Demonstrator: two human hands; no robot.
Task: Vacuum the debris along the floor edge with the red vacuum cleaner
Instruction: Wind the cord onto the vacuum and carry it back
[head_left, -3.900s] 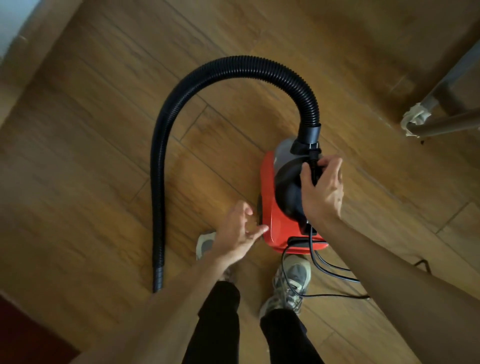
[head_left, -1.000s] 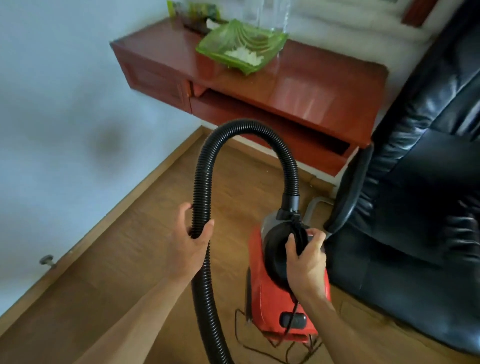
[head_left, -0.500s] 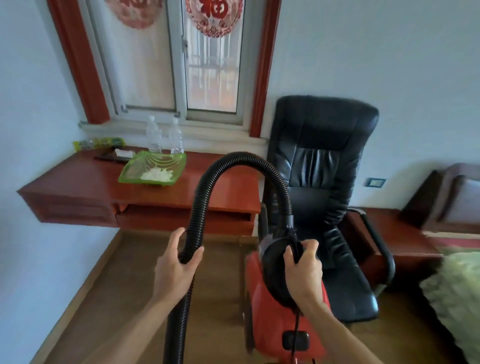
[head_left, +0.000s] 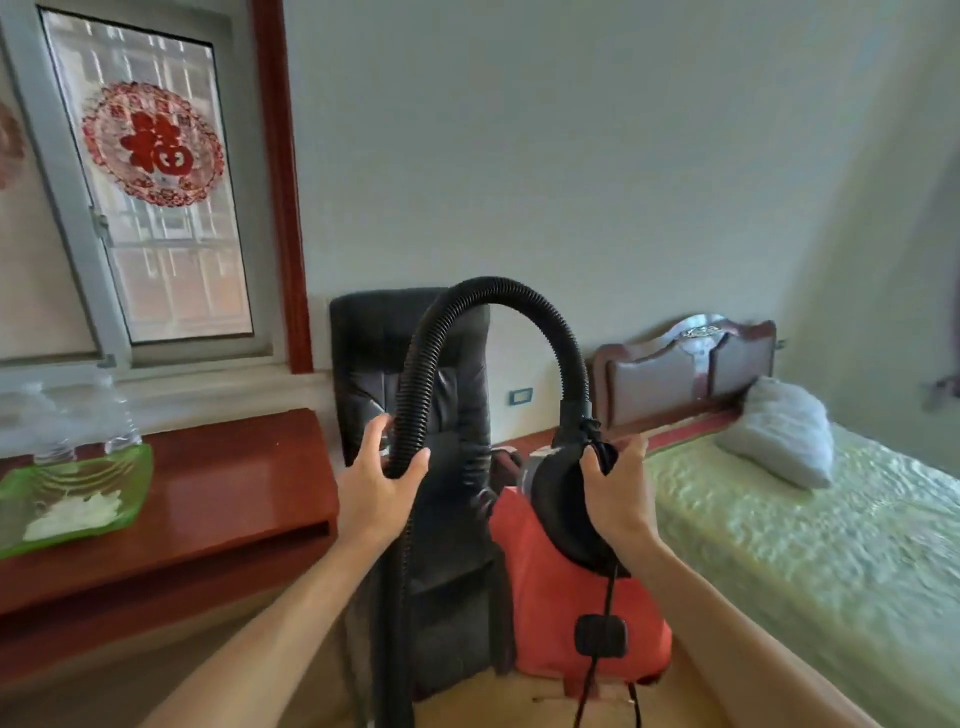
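Note:
The red vacuum cleaner (head_left: 561, 613) hangs lifted in front of me, low in the middle of the view. My right hand (head_left: 618, 493) is wrapped around its black top handle. Its ribbed black hose (head_left: 498, 293) arches up from the body and drops down on the left. My left hand (head_left: 379, 480) grips that descending stretch of hose. A black cord (head_left: 597, 675) dangles from the body. The hose's free end runs out of the bottom of the frame. No floor edge or debris shows.
A black office chair (head_left: 374, 364) stands right behind the hose. A red wooden desk (head_left: 234, 499) on the left carries a green dish (head_left: 130, 483) and plastic bottles (head_left: 122, 415). A bed (head_left: 805, 545) with a pillow (head_left: 779, 436) fills the right side.
My view has swung up from the floor and rightward to the room, bringing the bed into sight. My left hand took hold of the hose, and the vacuum has risen with my right hand.

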